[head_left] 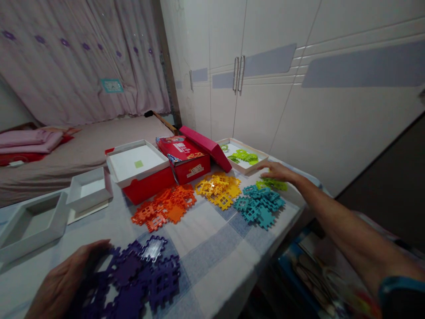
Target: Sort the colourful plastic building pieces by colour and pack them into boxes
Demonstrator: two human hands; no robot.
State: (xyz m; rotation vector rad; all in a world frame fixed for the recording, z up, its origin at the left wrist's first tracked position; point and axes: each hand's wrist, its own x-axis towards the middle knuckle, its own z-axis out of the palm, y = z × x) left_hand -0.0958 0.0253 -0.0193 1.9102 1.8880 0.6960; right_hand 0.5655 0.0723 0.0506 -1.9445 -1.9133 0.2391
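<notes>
My left hand [68, 279] rests at the near left of the table against a pile of dark purple interlocking plastic tiles [129, 270]. Its fingers stretch out along the pile's edge, partly hidden. At the far right, my right hand [277, 170] hovers over a few lime-green tiles [272, 184], its fingers extended near the corner of a shallow box lid [245, 169]. More lime-green pieces [244, 156] lie in that lid. Teal tiles [260, 206] are heaped just in front of my right hand. Yellow tiles [219, 188] and orange tiles [168, 206] form separate heaps across the middle.
Behind the heaps stand a red printed box [191, 166], a leaning red lid [207, 146] and a white-lined box lid [139, 164] on a red box. Two grey-white trays, one small [89, 188] and one larger [33, 226], sit left. White wardrobe doors [265, 106] rise behind.
</notes>
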